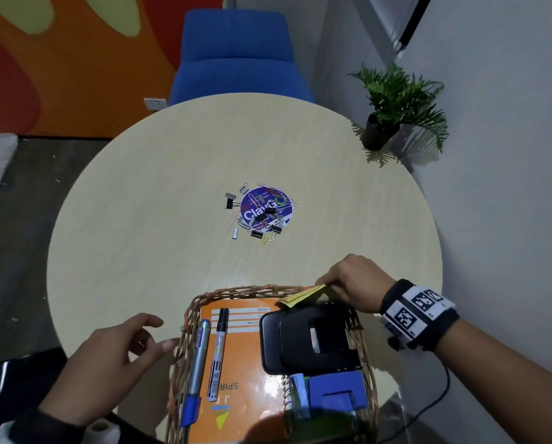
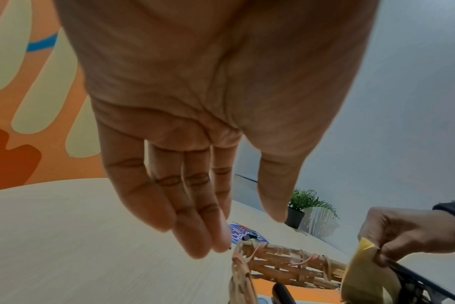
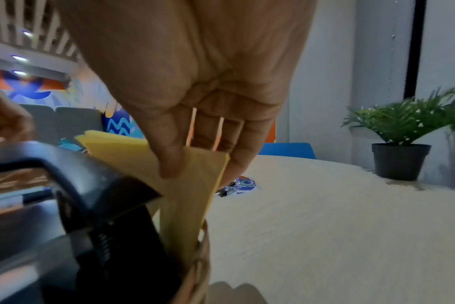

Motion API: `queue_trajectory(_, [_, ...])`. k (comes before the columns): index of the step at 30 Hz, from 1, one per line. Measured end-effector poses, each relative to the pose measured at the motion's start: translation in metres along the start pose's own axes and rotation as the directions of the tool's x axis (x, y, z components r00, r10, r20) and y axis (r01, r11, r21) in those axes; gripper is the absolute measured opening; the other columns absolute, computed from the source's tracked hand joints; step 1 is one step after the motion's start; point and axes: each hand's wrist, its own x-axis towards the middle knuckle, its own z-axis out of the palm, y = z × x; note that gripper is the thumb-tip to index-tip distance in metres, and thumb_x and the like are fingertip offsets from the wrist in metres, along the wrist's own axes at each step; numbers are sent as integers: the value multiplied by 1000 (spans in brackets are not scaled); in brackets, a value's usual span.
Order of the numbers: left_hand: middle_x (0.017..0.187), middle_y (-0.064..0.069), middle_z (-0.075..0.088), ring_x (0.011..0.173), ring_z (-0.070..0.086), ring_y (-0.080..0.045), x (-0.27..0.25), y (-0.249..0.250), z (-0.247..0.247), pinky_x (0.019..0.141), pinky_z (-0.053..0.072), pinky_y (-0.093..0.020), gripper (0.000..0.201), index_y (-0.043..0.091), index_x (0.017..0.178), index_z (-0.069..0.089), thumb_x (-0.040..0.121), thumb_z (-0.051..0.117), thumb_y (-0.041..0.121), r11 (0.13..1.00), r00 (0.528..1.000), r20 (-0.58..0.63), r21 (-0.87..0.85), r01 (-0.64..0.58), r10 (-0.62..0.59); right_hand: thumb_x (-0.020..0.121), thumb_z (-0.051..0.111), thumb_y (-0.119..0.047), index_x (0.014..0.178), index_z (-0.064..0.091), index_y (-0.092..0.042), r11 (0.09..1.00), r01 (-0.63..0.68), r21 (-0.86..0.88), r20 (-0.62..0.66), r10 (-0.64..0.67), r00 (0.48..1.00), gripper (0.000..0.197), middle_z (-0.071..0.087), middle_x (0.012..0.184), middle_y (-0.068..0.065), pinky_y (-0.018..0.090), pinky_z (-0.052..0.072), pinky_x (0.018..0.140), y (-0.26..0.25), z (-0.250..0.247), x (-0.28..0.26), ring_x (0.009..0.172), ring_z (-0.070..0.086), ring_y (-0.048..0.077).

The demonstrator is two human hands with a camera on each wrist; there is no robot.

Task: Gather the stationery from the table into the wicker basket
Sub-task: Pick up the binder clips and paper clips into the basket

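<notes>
The wicker basket point(image 1: 184, 331) sits at the table's near edge. It holds an orange notebook point(image 1: 242, 363), two markers point(image 1: 218, 350), a black hole punch point(image 1: 313, 341) and a blue stapler point(image 1: 335, 392). My right hand point(image 1: 348, 283) pinches a yellow pad of sticky notes point(image 3: 185, 185) between thumb and fingers at the basket's far right corner, behind the hole punch point(image 3: 65, 195). My left hand point(image 1: 117, 350) hovers left of the basket point(image 2: 286, 261), fingers relaxed point(image 2: 195, 232) and holding nothing. A pile of paper clips and binder clips point(image 1: 258, 216) lies on a purple round sticker at the table's middle.
A potted fern point(image 1: 393, 110) stands at the table's far right edge by the wall. A blue chair point(image 1: 236, 56) is behind the round wooden table point(image 1: 140, 203). A cable point(image 1: 435, 398) hangs from my right wrist band.
</notes>
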Motion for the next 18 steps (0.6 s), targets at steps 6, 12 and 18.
queue_trajectory(6, [67, 13, 68, 67, 63, -1, 69, -6, -31, 68, 55, -31, 41, 33, 98, 61, 73, 55, 65, 979, 997, 33, 189, -80, 75, 80, 66, -49, 119, 64, -27, 989, -33, 147, 149, 10, 989, 45, 57, 114, -10, 31, 49, 81, -3, -28, 11, 99, 57, 12])
queue_trajectory(12, [93, 0, 69, 82, 65, -17, 206, 25, -30, 78, 49, -28, 31, 14, 109, 65, 85, 65, 34, 930, 968, 88, 267, -252, 237, 87, 62, -32, 119, 61, -27, 999, 30, -11, 3, -30, 1000, 33, 66, 114, -3, 31, 50, 79, 3, -56, 99, 94, 63, 16])
queue_trajectory(18, [119, -13, 63, 106, 60, -29, 299, 57, -5, 90, 46, -34, 34, 11, 118, 61, 85, 63, 20, 951, 967, -80, 220, -219, 241, 95, 42, -24, 122, 58, -17, 934, 188, -303, 46, -183, 982, 31, 57, 122, 5, 38, 51, 75, 2, -25, 167, 107, 58, 28])
